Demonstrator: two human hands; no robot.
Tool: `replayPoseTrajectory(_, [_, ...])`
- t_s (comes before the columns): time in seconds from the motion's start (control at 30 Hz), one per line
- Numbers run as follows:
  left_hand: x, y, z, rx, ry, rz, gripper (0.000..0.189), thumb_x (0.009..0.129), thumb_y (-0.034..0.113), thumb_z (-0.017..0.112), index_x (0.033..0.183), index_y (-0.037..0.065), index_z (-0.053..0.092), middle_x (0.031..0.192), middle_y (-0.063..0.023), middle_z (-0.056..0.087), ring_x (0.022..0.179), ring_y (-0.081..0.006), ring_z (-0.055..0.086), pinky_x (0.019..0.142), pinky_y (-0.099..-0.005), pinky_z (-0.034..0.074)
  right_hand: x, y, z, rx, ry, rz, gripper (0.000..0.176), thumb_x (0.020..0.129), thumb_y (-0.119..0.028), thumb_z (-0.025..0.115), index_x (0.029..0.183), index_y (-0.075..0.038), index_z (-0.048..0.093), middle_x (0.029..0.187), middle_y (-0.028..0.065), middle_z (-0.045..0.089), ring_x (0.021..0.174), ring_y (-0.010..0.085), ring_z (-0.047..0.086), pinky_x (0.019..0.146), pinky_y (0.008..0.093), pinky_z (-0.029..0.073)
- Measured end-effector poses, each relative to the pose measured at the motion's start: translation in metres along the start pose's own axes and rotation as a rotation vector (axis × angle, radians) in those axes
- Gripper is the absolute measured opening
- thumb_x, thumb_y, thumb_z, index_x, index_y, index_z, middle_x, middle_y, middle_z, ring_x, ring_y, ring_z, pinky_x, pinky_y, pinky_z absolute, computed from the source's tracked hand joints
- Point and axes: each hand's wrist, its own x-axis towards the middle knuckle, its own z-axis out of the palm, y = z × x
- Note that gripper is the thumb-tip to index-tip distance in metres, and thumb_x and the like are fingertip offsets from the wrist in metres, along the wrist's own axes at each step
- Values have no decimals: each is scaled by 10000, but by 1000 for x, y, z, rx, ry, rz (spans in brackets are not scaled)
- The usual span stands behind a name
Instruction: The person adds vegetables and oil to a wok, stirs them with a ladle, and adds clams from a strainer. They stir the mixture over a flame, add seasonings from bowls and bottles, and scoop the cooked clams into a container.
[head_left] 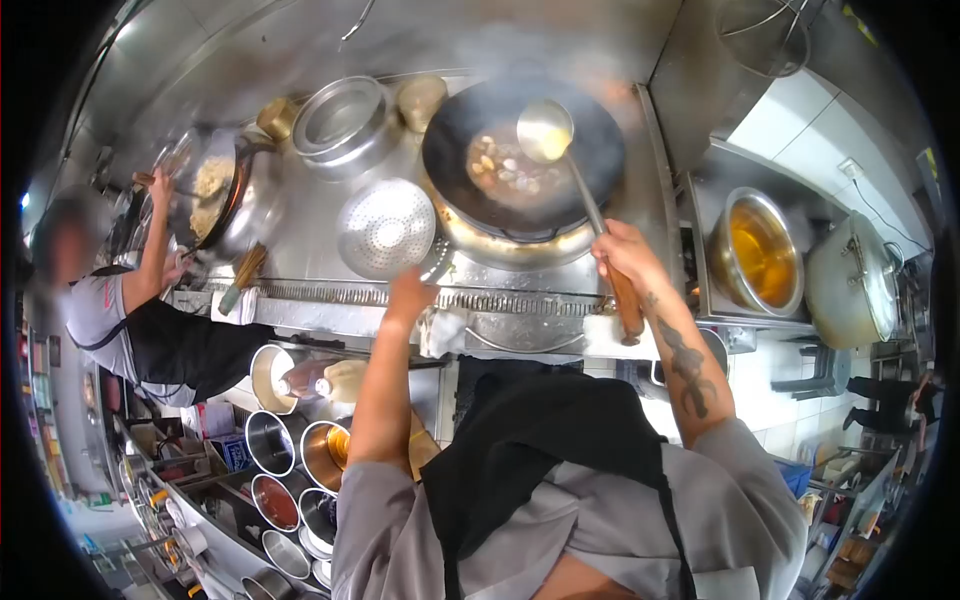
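Note:
My right hand [624, 252] is wrapped round the wooden handle of a ladle [546, 130]. The ladle's bowl is held above a black wok [450, 150], with something yellowish in it. In the wok, brownish liquid with pale chunks [510, 170] steams. My left hand [411, 291] looks closed at the near edge of a round perforated strainer [385, 228], left of the wok. Its fingers face away, so whether it grips the strainer or something else is hidden. A white cloth [442, 332] lies on the stove's front edge beside that hand.
A lidded steel pot [342, 125] stands behind the strainer. To the right are a bowl of amber liquid [765, 255] and a large lidded pot [855, 280]. Several containers, one holding red sauce [275, 502], stand lower left. Another person [150, 310] works at a pan [215, 190] on the left.

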Motion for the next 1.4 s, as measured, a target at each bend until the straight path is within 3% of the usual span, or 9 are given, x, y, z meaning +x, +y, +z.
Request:
replayPoseTrajectory(0.23, [-64, 64, -21, 126, -455, -270, 729, 628, 370, 766, 1121, -105, 516, 1001, -274, 637, 957, -368, 644, 809, -429, 531, 14, 7, -20, -192, 75, -93, 217, 798, -31, 514, 1004, 15, 563, 644, 24, 521, 449, 115, 494, 399, 264, 393])
replayPoseTrajectory(0.43, [-87, 49, 12, 65, -95, -202, 539, 689, 154, 718, 1127, -90, 520, 987, -241, 638, 958, -334, 641, 821, -386, 520, 33, -3, -26, -546, 228, -244, 209, 811, -97, 539, 969, 36, 574, 671, 108, 554, 513, 187, 571, 476, 352, 465])
replayPoseTrajectory(0.57, [-68, 84, -52, -834, -35, -615, 467, 747, 106, 678, 1171, -36, 542, 999, -143, 647, 923, -277, 641, 792, -360, 520, 84, 20, -10, -423, 187, -149, 184, 832, -110, 545, 941, 35, 576, 680, 94, 565, 519, 187, 570, 449, 342, 460])
replayPoseTrajectory(0.73, [-33, 93, -7, -1969, -165, -619, 381, 889, 290, 588, 1203, 87, 516, 1017, -97, 597, 869, -292, 624, 744, -446, 547, 76, 15, 22, -123, -56, 73, 143, 859, -121, 534, 920, -3, 588, 659, 38, 535, 472, 145, 515, 414, 295, 435])
replayPoseTrajectory(0.87, [14, 165, -12, -2015, -363, -678, 524, 885, 605, 437, 1058, 121, 536, 926, -104, 603, 854, -389, 598, 807, -587, 483, 27, 8, -13, -58, -211, 123, 95, 851, -105, 535, 891, -23, 561, 643, 15, 516, 441, 125, 480, 402, 275, 409])
replayPoseTrajectory(0.97, [45, 206, -16, -2002, -299, -858, 552, 896, 614, 384, 1070, 111, 529, 1010, -94, 590, 961, -337, 563, 840, -557, 458, 7, 8, -45, -214, -195, 95, 115, 847, -106, 535, 912, -13, 554, 647, 26, 531, 445, 131, 497, 406, 286, 411])
replayPoseTrajectory(1.07, [64, 223, -9, -2007, -214, -1019, 481, 902, 556, 434, 1059, 110, 523, 1051, -93, 577, 1005, -318, 539, 839, -543, 451, -4, -1, -50, -590, -85, -74, 214, 880, -97, 503, 1070, -7, 547, 643, 17, 516, 423, 122, 482, 401, 275, 442])
replayPoseTrajectory(1.17, [67, 217, 7, -2057, -135, -907, 339, 893, 416, 547, 1033, 109, 523, 989, -79, 587, 934, -294, 564, 787, -501, 476, 30, 25, -24, -651, 62, -143, 229, 871, -122, 514, 1068, -9, 548, 650, 6, 504, 444, 108, 478, 410, 280, 446])
replayPoseTrajectory(1.4, [78, 209, 18, -2020, -132, -905, 140, 863, 189, 616, 968, 135, 541, 842, -50, 602, 777, -225, 594, 671, -403, 499, 6, 19, 1, -63, -267, 6, 241, 844, -131, 542, 1033, 19, 550, 685, 3, 471, 509, 94, 478, 444, 248, 453])
